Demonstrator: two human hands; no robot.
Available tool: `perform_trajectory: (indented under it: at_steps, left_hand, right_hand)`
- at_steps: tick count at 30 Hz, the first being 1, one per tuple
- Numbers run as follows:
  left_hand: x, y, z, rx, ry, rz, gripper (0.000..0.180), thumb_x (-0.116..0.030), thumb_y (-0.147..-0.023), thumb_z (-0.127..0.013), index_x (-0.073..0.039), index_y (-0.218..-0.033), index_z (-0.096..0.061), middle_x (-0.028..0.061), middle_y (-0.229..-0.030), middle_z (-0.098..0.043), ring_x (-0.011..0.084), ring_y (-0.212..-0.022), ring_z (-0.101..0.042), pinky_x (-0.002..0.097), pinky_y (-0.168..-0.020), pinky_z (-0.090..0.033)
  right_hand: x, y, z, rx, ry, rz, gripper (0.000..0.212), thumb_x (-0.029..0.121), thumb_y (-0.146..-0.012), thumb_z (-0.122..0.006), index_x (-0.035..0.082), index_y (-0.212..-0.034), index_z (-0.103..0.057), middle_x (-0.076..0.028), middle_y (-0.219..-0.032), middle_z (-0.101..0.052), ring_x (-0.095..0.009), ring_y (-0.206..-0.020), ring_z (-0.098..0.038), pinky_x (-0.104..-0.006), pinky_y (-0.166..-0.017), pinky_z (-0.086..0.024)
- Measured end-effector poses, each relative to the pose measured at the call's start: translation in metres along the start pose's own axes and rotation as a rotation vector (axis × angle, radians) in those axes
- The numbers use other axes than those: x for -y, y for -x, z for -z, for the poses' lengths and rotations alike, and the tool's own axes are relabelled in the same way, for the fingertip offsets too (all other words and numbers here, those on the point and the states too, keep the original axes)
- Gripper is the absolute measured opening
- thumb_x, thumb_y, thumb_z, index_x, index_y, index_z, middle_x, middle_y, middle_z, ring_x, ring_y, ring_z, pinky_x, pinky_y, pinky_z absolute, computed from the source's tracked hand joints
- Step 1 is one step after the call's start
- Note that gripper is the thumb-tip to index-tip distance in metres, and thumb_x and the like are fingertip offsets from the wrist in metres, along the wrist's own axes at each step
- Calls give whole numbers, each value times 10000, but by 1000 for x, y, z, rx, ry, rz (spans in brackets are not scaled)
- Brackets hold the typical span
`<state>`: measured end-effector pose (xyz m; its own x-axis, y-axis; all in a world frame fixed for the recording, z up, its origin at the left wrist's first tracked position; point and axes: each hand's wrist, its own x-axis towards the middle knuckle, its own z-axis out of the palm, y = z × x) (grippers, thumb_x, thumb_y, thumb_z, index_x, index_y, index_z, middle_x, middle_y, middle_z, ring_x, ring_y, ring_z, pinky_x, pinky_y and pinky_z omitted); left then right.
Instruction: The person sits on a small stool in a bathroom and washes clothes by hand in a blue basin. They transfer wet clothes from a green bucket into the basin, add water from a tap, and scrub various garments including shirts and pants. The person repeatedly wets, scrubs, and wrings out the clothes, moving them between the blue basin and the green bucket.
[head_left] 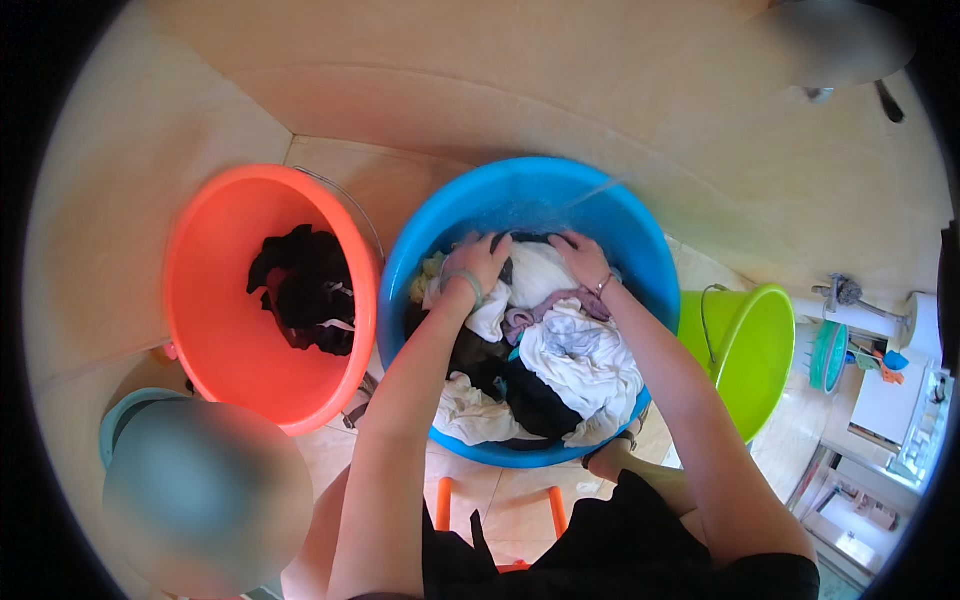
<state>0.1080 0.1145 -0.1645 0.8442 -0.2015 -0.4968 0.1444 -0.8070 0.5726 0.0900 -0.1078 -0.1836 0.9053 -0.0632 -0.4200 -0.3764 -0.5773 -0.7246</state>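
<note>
Blue tub [650, 260]: I am viewing clothes [582, 355] lying inside; left hand [480, 263] and right hand [583, 261] are touching them, gripping or not I cannot tell. Left of tub: orange bucket [222, 330]. Right: green bucket [764, 350].

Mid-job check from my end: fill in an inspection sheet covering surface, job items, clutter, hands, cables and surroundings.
Surface: pale tiled floor, seen between the containers.
Job items: blue basin holding white clothes and dark clothes; what looks like a thin water stream enters at its far right.
Clutter: orange bucket at left with dark cloth inside; green bucket at right; orange stool legs in front.
Hands: left hand and right hand both on the clothes in the basin; exact grip unclear.
Cables: nothing seen.
Surroundings: beige wall behind; lower-left and upper-right patches blurred.
</note>
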Motion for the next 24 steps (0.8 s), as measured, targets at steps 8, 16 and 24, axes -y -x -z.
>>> perform_trajectory:
  at_steps: [8, 16, 24]
  left_hand:
    - [-55, 97, 62, 0, 234, -175, 470, -438, -921, -390, -82, -1166, -575, 198, -1180, -582, 389, -1078, -547, 428, -934, -419]
    - [-33, 175, 10, -231, 455, -338, 461, -397, -890, -570, -261, -1329, -526, 197, -1295, -485, 348, -1219, -455, 401, -1044, -351]
    - [-48, 186, -61, -468, -50, -311, 309, -371, -937, -451, -228, -1140, -636, 35, -1148, -558, 259, -1116, -465, 511, -926, -293]
  right_hand:
    - [105, 127, 69, -191, -96, 338, 212, 221, -851, -663, 19, -916, -670, -163, -792, -649, -257, -666, -625, -331, -615, -479]
    - [129, 257, 6, -313, 165, 284, 247, 291, -832, -667, 121, -1006, -623, -97, -922, -571, -318, -810, -613, -421, -658, -498]
    - [63, 209, -30, -49, 518, 47, 251, 271, -907, -468, 143, -1122, -487, -132, -1079, -530, -365, -900, -600, -484, -734, -491]
